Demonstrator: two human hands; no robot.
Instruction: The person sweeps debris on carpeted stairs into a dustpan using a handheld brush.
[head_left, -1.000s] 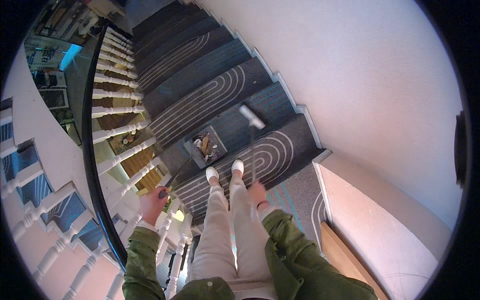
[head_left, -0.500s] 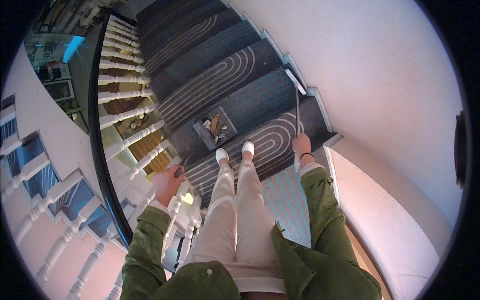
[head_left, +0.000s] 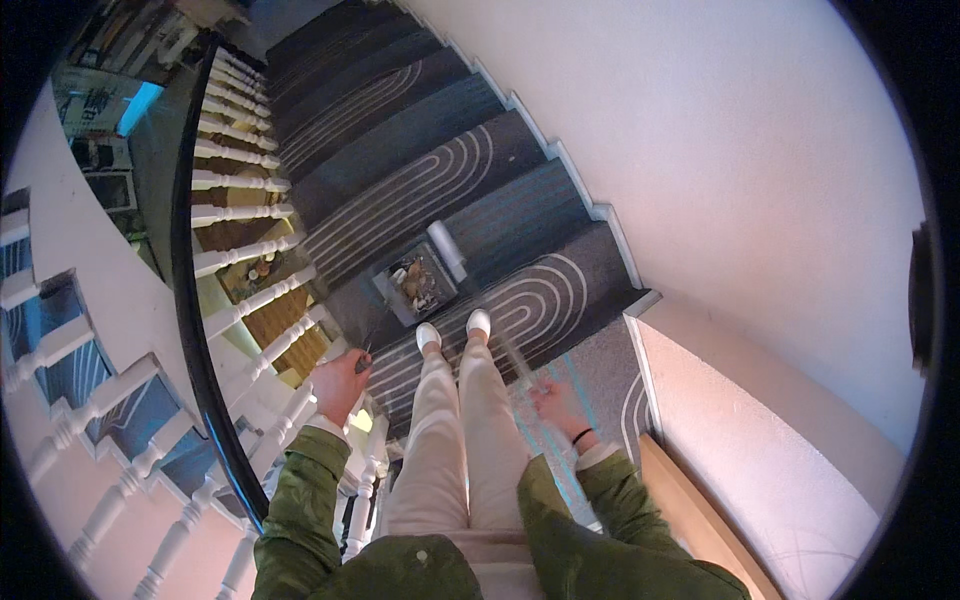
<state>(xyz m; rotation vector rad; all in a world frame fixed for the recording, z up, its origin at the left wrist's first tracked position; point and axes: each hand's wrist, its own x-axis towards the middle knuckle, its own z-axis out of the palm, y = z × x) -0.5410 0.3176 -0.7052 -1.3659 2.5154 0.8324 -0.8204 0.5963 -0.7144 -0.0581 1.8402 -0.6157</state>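
Pale plastic or metal seems to make up the long thin broom handle (head_left: 505,340) that the right hand (head_left: 560,405) is gripping near its upper end, fingers curled closed around the shaft, though the blur makes the exact grip hard to read. The handle is running forward and down to a whitish, narrow brush head (head_left: 447,250) that is lying on the dark grey carpeted stair tread with pale curved stripes (head_left: 520,220), just beside a dark square dustpan holding brownish debris (head_left: 415,285). The left hand (head_left: 340,385) is closing around a thin dark rod, probably the dustpan's upright handle (head_left: 366,350), beside the white turned balusters (head_left: 260,300) under the black curved handrail (head_left: 190,300). Judging from its slim build, the broom is likely light and fairly stiff, with a smooth shaft that could be slipping through a loose grip; holding it high gives reach, while a lower hold would be giving firmer control. The dustpan is probably light too, yet tipping it would be spilling its load, so it is best kept level by its handle. The person's white shoes (head_left: 453,330) are standing on the striped step just behind the pan.
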